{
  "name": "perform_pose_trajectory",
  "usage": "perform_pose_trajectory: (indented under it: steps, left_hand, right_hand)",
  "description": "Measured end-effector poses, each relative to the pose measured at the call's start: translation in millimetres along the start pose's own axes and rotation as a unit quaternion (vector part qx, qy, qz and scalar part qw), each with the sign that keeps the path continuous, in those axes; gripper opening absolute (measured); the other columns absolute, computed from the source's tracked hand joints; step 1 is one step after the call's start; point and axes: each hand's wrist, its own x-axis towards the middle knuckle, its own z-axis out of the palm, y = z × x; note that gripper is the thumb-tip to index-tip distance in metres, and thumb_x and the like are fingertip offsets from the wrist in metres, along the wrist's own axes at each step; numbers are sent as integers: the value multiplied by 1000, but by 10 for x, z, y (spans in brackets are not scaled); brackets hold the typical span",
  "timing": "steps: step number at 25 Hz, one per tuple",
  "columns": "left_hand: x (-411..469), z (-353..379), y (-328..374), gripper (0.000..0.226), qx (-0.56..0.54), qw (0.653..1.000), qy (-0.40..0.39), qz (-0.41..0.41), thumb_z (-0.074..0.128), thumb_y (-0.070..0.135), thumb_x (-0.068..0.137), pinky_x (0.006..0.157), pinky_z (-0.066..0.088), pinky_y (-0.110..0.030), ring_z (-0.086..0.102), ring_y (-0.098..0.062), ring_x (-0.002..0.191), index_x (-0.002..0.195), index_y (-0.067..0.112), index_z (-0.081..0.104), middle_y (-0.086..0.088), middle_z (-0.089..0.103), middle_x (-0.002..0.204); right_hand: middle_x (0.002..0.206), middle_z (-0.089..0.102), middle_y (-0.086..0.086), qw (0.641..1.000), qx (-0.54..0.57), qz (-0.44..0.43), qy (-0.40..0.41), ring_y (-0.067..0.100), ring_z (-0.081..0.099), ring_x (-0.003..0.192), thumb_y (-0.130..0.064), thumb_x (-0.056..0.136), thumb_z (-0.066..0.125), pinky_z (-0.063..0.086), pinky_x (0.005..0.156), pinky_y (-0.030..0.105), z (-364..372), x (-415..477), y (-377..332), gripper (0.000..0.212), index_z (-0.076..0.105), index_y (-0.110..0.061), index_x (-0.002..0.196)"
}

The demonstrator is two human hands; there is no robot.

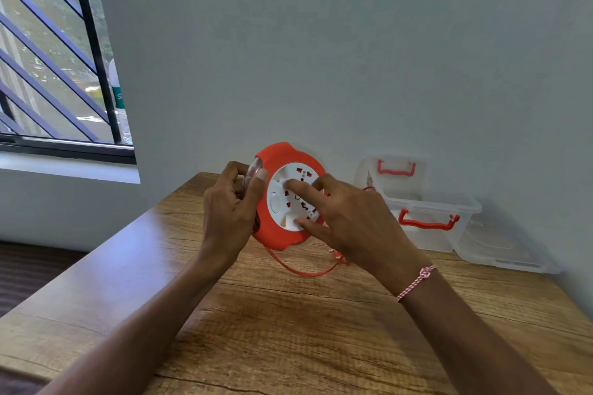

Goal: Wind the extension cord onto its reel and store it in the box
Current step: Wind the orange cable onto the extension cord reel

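The left hand grips the reel, the right hand's straight fingers press its hub; the slack cord looping below both may twist and jam if wound unguided.

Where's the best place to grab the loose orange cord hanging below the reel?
Probably the cord at the low point of its loop, pinched from the near side. It is flat and thin, and there it hangs clear of the reel.
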Motion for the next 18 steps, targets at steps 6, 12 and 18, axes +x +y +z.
perform_pose_trajectory:
  steps: [6,12,18]
  left_hand:
    - [-32,36,20,35,-22,999,-24,3,53,62,95,53,64,-35,77,-15,71,98,27,58,4,75,86]
    - [-67,81,28,35,-18,999,-10,37,55,59,97,50,61,-28,77,-14,67,97,24,57,8,74,77]
    - [-42,65,13,27,-6,1000,12,23,51,63,96,54,65,-29,77,-8,70,95,36,54,10,75,81]
  right_hand:
    - [107,79,4,997,17,53,54,24,77,84,-64,90,62,62,75,35,-38,-15,-128,67,52,-31,147]
    - [101,74,-2,860,346,371,60,12,74,65,-68,81,69,57,49,22,13,90,-313,57,54,-27,117]
    - [103,74,-7,936,199,276,90,7,70,70,-66,87,62,51,58,11,33,69,-221,54,58,-25,124]
